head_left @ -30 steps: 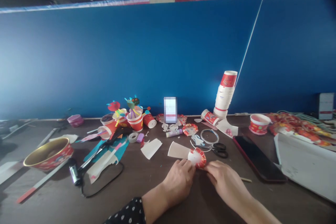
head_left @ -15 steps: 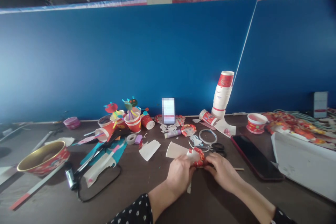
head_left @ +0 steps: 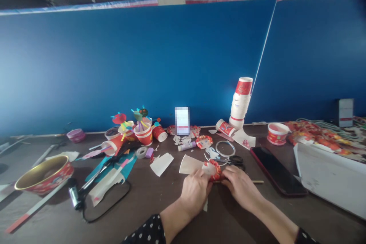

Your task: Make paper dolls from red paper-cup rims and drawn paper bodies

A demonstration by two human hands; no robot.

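Note:
A red-and-white printed paper cutout (head_left: 213,168) is between my two hands, low over the dark table. My left hand (head_left: 196,188) is closed on its left side, the fingertips bent down and partly hidden. At the right edge of the cutout, my right hand (head_left: 242,185) pinches with curled fingers. A thin wooden stick (head_left: 258,182) pokes out to the right from behind my right hand; its other end is hidden. Just beyond lie black-handled scissors (head_left: 236,159) and a curved white paper piece (head_left: 190,164). A narrow pale strip (head_left: 206,206) lies below my left hand.
Behind stand a leaning stack of paper cups (head_left: 240,103) and a lit phone (head_left: 182,121). A dark phone (head_left: 277,171) lies right. On the left are a gold-lined bowl (head_left: 44,175), a corded hot tool (head_left: 74,194), a tape roll (head_left: 141,153) and decorated cups (head_left: 143,136).
The whole view has shifted a little. My hands stay at the cutout, and my right fingers look slightly more closed and lower against its edge.

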